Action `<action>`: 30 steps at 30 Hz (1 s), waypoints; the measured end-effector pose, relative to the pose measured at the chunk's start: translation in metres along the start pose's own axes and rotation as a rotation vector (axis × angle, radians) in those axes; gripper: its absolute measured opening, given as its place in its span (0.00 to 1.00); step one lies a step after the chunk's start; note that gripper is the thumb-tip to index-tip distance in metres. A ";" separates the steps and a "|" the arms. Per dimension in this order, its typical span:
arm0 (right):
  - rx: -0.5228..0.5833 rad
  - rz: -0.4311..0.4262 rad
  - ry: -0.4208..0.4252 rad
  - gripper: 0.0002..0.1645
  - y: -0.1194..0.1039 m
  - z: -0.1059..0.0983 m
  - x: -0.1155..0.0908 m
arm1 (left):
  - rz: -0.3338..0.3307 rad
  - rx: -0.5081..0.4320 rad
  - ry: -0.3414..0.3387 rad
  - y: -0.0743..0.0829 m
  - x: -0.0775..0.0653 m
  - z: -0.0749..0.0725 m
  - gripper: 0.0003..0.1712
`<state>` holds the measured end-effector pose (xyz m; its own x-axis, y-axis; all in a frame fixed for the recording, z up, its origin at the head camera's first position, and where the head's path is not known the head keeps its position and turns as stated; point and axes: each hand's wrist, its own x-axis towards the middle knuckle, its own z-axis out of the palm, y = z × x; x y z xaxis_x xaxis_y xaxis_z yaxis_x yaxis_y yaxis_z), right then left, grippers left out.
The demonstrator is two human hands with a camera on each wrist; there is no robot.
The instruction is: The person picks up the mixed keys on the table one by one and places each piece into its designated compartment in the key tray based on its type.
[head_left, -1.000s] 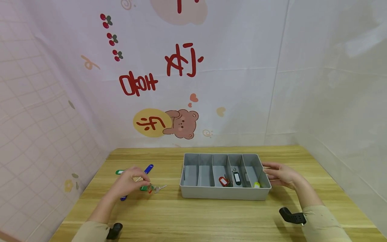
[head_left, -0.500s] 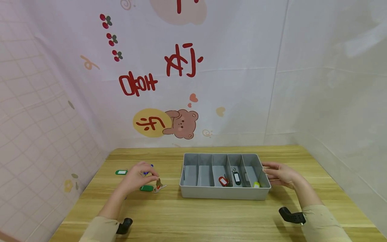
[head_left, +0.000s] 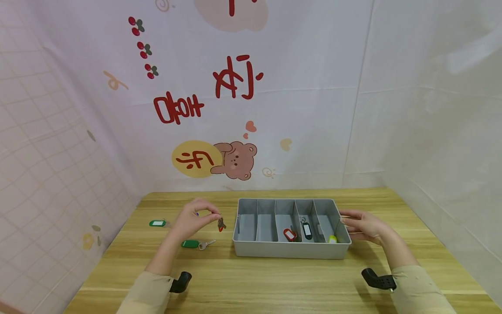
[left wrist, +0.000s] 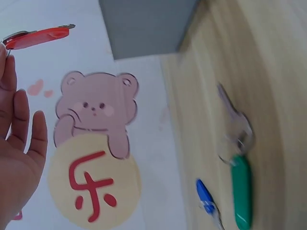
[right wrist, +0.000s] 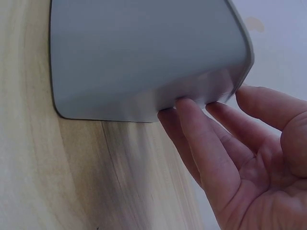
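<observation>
My left hand (head_left: pixel 192 220) pinches a key ring between thumb and fingertips, in the air just left of the box. A red key tag (left wrist: pixel 41 38) and keys (head_left: pixel 221 223) hang from it. The grey divided box (head_left: pixel 290 250) stands on the table. A red tag (head_left: pixel 290 235) lies in its middle compartment, a black tag (head_left: pixel 307 230) in the fourth, a yellow one (head_left: pixel 333 240) in the rightmost. At the box's right end, my right hand (head_left: pixel 366 226) touches the outer wall with extended, slightly bent fingertips.
Below my left hand lies a green tag (head_left: pixel 190 244) with a key (head_left: pixel 206 245). Another green tag (head_left: pixel 157 223) lies farther left. A blue tag (left wrist: pixel 205 194) is mostly hidden by my left hand in the head view. A printed cloth wall stands behind the table.
My left hand has lifted the red-tagged keys off the table and carried them right, towards the box. The green tag and key beneath are uncovered. My right hand has stayed in place.
</observation>
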<state>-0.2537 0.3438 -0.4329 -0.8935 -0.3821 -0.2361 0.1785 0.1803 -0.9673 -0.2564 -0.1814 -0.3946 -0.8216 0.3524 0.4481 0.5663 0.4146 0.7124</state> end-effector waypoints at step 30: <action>0.021 0.000 -0.001 0.39 0.001 -0.001 0.000 | 0.040 -0.215 0.017 0.046 0.048 0.054 0.03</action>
<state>-0.2541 0.3444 -0.4341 -0.8930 -0.3833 -0.2357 0.1869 0.1606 -0.9692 -0.2664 -0.0999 -0.3699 -0.8010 0.3496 0.4860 0.5728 0.2112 0.7920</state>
